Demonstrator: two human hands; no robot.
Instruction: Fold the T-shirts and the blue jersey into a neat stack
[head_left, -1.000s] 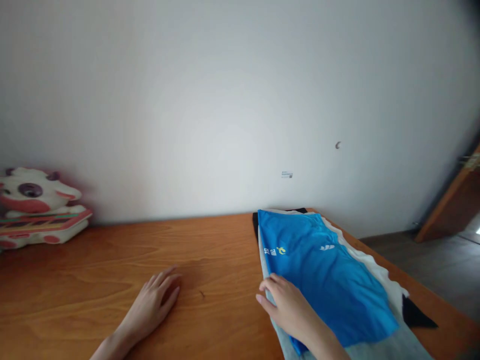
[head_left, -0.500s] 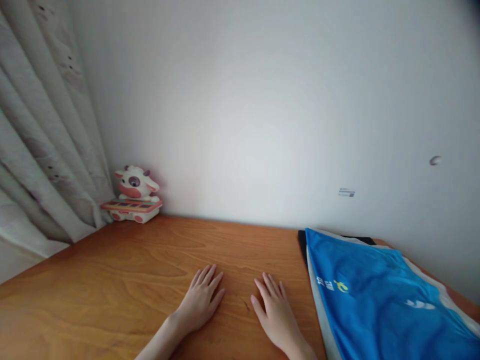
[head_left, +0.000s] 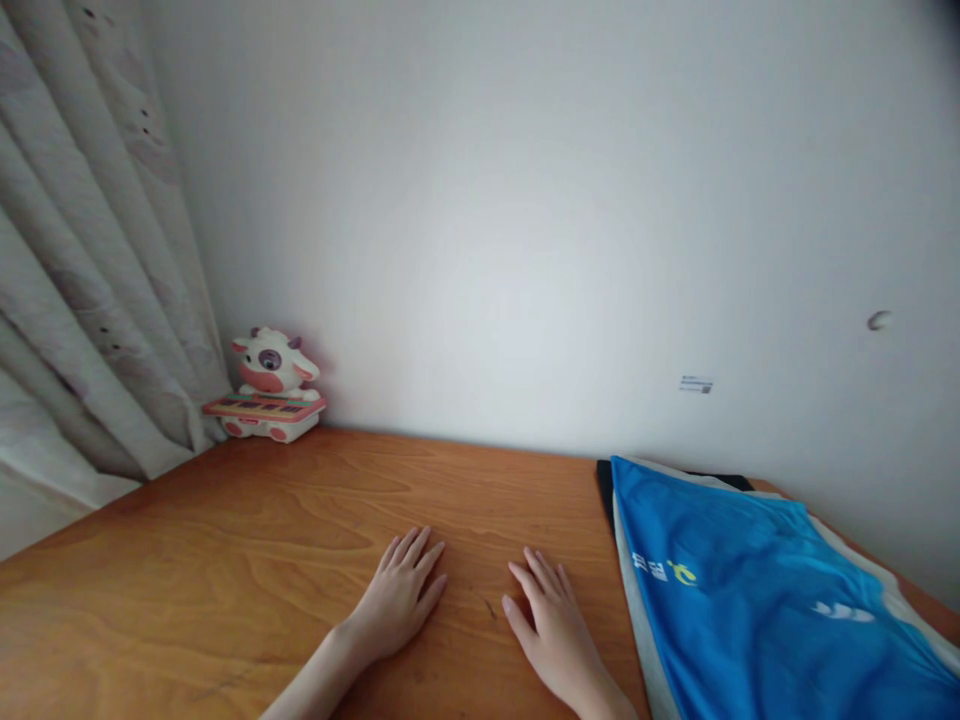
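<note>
My left hand (head_left: 397,600) lies palm down on the wooden tabletop (head_left: 225,580), its fingers spread and holding nothing. To its right, my right hand (head_left: 551,625) also rests flat on the wood with the fingers apart and nothing in them. A small dark mark on the wood shows between the two hands. Nearest to my right hand is a blue cloth (head_left: 750,590) with white and yellow prints, spread over grey and black material on the right side of the table.
A cow-shaped toy with a keyboard (head_left: 271,385) stands in the back left corner beside a patterned curtain (head_left: 82,250). A pale wall (head_left: 510,220) rises behind the table, with a small printed label (head_left: 696,384) low on it.
</note>
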